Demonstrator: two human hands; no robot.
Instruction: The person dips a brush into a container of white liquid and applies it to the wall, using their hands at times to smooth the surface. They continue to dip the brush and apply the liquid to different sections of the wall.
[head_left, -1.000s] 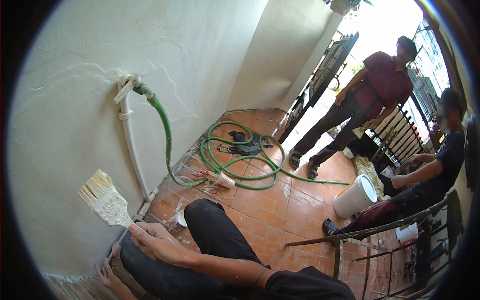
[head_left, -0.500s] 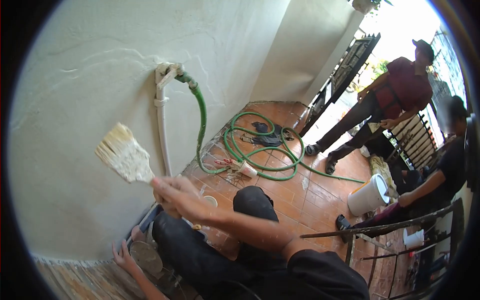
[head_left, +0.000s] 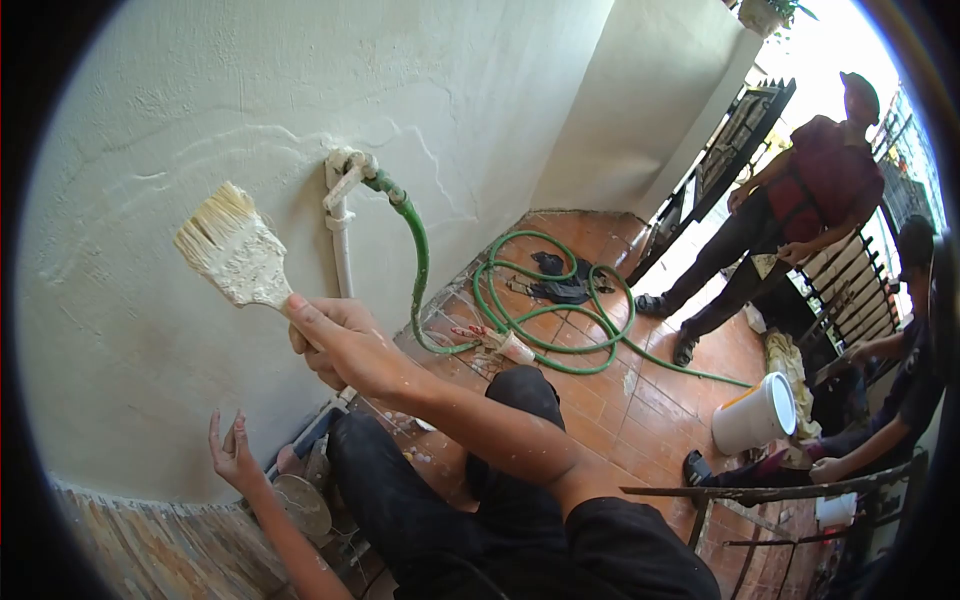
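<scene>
A wide paintbrush (head_left: 235,245), its pale bristles and ferrule coated in white, is gripped by the handle in my right hand (head_left: 345,345). Its bristles point up and left in front of the painted wall (head_left: 240,370). My left hand (head_left: 236,458) is raised low at the left with fingers spread and nothing in them, just above the stone-clad lower wall (head_left: 165,545). Right of the brush, a white pipe (head_left: 341,250) with a tap runs down the wall, and a green hose (head_left: 417,270) is fitted to it.
The hose loops over orange tiles (head_left: 650,430) beside a dark cloth (head_left: 560,280) and a small cup of brushes (head_left: 515,347). A white bucket (head_left: 745,420) stands near two people at the right. A dark metal frame (head_left: 770,490) is close on my right.
My left hand has lifted off the top of the stone cladding, fingers now spread upward. The brush in my right hand has moved slightly up and left; the view has shifted a little.
</scene>
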